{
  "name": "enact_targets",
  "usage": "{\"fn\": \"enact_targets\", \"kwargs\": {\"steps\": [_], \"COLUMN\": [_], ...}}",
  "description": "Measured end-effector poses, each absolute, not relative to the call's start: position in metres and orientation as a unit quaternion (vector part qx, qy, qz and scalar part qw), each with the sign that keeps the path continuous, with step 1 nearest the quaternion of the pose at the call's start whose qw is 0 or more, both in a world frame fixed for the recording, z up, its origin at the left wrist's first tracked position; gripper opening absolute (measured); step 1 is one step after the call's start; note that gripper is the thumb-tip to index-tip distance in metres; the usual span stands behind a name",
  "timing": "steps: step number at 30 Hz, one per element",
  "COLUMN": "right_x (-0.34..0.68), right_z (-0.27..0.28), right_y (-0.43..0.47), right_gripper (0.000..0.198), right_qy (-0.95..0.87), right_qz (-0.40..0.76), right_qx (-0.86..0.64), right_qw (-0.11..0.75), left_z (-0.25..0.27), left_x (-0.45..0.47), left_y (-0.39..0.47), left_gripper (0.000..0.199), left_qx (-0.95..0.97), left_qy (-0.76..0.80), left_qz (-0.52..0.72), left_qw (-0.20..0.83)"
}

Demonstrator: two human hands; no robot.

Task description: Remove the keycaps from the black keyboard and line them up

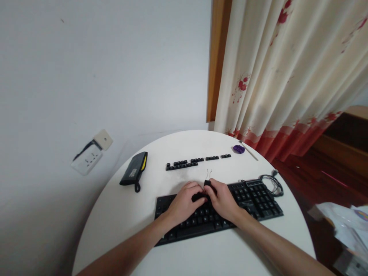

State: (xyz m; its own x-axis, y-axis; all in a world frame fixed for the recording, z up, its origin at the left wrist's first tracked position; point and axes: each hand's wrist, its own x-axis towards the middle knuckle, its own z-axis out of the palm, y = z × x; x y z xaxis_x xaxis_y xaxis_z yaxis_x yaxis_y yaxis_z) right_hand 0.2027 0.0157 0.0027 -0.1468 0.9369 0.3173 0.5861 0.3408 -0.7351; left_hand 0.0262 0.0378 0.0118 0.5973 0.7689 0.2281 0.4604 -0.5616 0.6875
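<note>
Black keyboard (pixel 201 228) lies beneath right grip (pixel 223 199), closed round wire-pronged tool (pixel 207 183); left grip (pixel 184 201) unclear.

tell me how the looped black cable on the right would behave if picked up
Likely floppy, since the cable bends into loose loops. Probably light, as it looks thin. Lifted far, it might tug the keyboard, which it seems joined to.

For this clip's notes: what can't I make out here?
All in the head view:
Keyboard: some keys hidden by the left hand and right hand.
Wire tool: partly covered by the right hand.
Loose keys: printing too small.
Pouch: lettering blurred.
Table: near side cut off by the bottom edge.
</note>
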Motion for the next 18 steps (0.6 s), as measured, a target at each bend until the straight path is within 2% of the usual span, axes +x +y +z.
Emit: {"fn": "enact_targets", "kwargs": {"steps": [7,11,18], "right_x": [0.2011,0.1985,0.1977], "right_z": [0.0088,0.0092,0.0067], "right_y": [0.0079,0.0068,0.0064], "right_gripper": [0.020,0.020,0.021], "right_qy": [-0.694,-0.680,-0.667], "right_qz": [0.259,0.295,0.280], "right_qx": [-0.526,-0.508,-0.515], "right_qw": [0.418,0.438,0.459], "left_z": [0.0073,0.0059,0.0087], "left_x": [0.0231,0.0221,0.0219], "left_y": [0.0330,0.0327,0.0296], "left_gripper": [0.011,0.011,0.019], "left_qx": [0.844,0.850,0.886], "left_qy": [0.350,0.350,0.312], "left_qz": [0.322,0.325,0.314], "left_qw": [0.250,0.220,0.135]}}
